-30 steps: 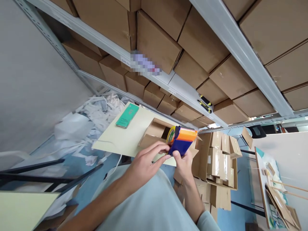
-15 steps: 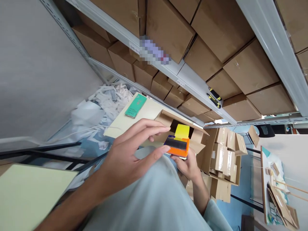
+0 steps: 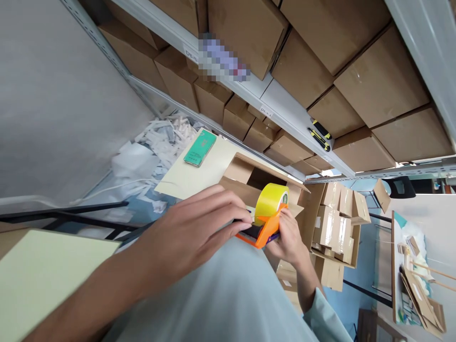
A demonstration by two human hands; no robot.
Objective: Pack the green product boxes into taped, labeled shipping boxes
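Note:
My right hand (image 3: 289,237) grips an orange tape dispenser (image 3: 268,229) from its right side, fingers wrapped round it. A roll of yellow tape (image 3: 268,199) sits in the dispenser, its round end with a green core turned partly toward the right. My left hand (image 3: 204,223) comes in from the left, with its fingers drawn together and their tips closed on the dispenser's left side beside the tape. What lies between those fingertips is hidden. Behind both hands stands an open cardboard box (image 3: 233,173) on a pale yellow table (image 3: 181,183).
A green flat pack (image 3: 200,148) lies on the table. Metal shelves (image 3: 281,107) full of cardboard boxes run along the back, with two yellow-black cutters (image 3: 319,139) on a ledge. Stacked cartons (image 3: 331,223) stand at right; paper scraps (image 3: 164,142) are heaped at left.
My left hand has closed its spread fingers and come onto the dispenser's left side. My right hand has tilted the dispenser, so the tape roll's side now shows.

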